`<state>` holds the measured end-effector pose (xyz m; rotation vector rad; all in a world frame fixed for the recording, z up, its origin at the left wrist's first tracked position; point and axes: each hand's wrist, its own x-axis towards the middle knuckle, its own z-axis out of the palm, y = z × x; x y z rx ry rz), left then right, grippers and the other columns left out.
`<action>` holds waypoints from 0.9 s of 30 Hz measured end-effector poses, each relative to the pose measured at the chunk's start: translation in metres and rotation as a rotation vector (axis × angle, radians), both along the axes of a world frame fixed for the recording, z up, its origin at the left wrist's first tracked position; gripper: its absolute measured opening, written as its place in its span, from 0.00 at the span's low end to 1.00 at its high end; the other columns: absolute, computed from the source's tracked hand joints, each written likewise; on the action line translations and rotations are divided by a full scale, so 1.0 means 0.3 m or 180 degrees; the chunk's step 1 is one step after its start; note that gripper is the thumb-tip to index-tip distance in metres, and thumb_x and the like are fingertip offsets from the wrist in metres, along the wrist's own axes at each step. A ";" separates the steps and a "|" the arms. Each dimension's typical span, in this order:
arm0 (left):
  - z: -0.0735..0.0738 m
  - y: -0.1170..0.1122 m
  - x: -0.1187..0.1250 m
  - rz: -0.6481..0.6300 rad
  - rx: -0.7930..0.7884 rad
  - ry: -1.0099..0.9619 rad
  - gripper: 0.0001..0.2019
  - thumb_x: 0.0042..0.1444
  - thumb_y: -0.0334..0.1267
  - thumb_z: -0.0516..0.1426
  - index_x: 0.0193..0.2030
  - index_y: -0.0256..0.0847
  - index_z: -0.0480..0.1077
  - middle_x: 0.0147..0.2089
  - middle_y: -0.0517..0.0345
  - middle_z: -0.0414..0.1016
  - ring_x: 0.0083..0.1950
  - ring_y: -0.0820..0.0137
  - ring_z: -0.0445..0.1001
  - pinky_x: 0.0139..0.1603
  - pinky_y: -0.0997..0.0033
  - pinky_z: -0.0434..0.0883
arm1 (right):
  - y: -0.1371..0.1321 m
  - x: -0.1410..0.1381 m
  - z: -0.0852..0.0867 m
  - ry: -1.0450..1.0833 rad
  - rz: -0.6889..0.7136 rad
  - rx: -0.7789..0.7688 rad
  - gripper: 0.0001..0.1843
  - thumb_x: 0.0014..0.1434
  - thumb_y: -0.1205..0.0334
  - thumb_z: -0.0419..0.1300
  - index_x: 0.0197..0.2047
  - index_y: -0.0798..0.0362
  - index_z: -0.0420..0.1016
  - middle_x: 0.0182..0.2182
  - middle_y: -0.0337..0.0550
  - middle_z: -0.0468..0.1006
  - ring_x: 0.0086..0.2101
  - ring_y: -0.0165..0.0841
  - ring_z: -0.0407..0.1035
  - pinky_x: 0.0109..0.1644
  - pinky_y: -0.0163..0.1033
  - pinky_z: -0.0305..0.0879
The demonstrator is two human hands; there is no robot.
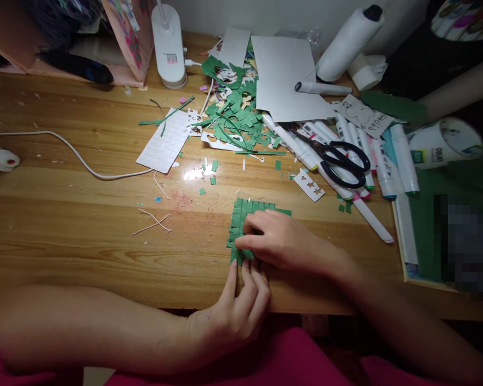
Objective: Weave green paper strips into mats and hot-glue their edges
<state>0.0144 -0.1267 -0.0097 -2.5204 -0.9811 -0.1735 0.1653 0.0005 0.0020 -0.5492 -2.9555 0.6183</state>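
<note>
The green woven paper-strip mat (236, 217) lay under the right hand (284, 238) and just beyond the left hand (241, 300), its crossed grid apparently well formed past the right knuckles, though ragged ends and a strip jutting out beyond that hand suggested unfinished borders. The left fingers were spread against its near edge, their thumb out of sight; the right fingers curled over its middle, hiding much of it, and whether they pinched a strip could not be told.

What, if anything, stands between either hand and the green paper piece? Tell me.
Nothing visible: the left hand reaches the near edge of the green paper piece; the right hand is over it. The scissors lie farther back.
</note>
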 end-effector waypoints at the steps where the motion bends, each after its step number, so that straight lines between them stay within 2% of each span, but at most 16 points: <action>1: 0.002 0.000 -0.001 -0.0014 -0.0009 0.0010 0.20 0.58 0.34 0.45 0.52 0.25 0.69 0.47 0.44 0.72 0.48 0.60 0.72 0.50 0.60 0.72 | 0.002 0.002 0.001 0.0012 0.0037 -0.0043 0.11 0.63 0.63 0.51 0.44 0.48 0.73 0.32 0.41 0.67 0.30 0.32 0.57 0.33 0.37 0.49; 7: 0.012 0.002 -0.008 -0.0138 -0.0002 0.0064 0.21 0.58 0.32 0.44 0.52 0.23 0.69 0.46 0.44 0.75 0.47 0.61 0.75 0.47 0.66 0.74 | 0.008 0.005 0.002 -0.0047 0.0161 -0.0176 0.12 0.63 0.64 0.50 0.44 0.47 0.74 0.32 0.41 0.67 0.30 0.32 0.56 0.34 0.38 0.47; 17: 0.019 0.002 -0.007 -0.0206 -0.0059 0.0026 0.21 0.58 0.31 0.44 0.51 0.22 0.70 0.45 0.43 0.75 0.46 0.60 0.75 0.47 0.65 0.74 | 0.007 0.001 0.005 -0.0138 0.0180 -0.0188 0.12 0.63 0.64 0.50 0.44 0.46 0.73 0.33 0.41 0.66 0.31 0.32 0.56 0.34 0.38 0.46; 21: 0.027 0.005 -0.012 -0.0181 -0.0111 0.0024 0.21 0.57 0.30 0.45 0.52 0.24 0.70 0.45 0.46 0.75 0.46 0.62 0.74 0.48 0.66 0.74 | 0.006 0.005 0.000 -0.0112 0.0171 -0.0200 0.11 0.63 0.63 0.51 0.44 0.47 0.73 0.33 0.42 0.66 0.31 0.33 0.57 0.35 0.38 0.47; 24: 0.028 0.009 -0.018 -0.0240 -0.0251 -0.0007 0.21 0.56 0.28 0.44 0.52 0.25 0.70 0.46 0.47 0.74 0.48 0.62 0.73 0.51 0.63 0.73 | 0.007 0.009 -0.009 0.0047 0.0135 -0.0257 0.11 0.63 0.64 0.52 0.45 0.48 0.73 0.33 0.42 0.67 0.31 0.32 0.57 0.35 0.38 0.48; 27: 0.015 0.007 -0.020 -0.0237 -0.0376 -0.0129 0.22 0.57 0.29 0.43 0.53 0.25 0.68 0.48 0.45 0.73 0.50 0.59 0.71 0.52 0.55 0.72 | 0.007 0.010 -0.014 0.0142 0.0125 -0.0286 0.13 0.62 0.64 0.52 0.49 0.47 0.72 0.33 0.41 0.67 0.30 0.31 0.56 0.34 0.37 0.48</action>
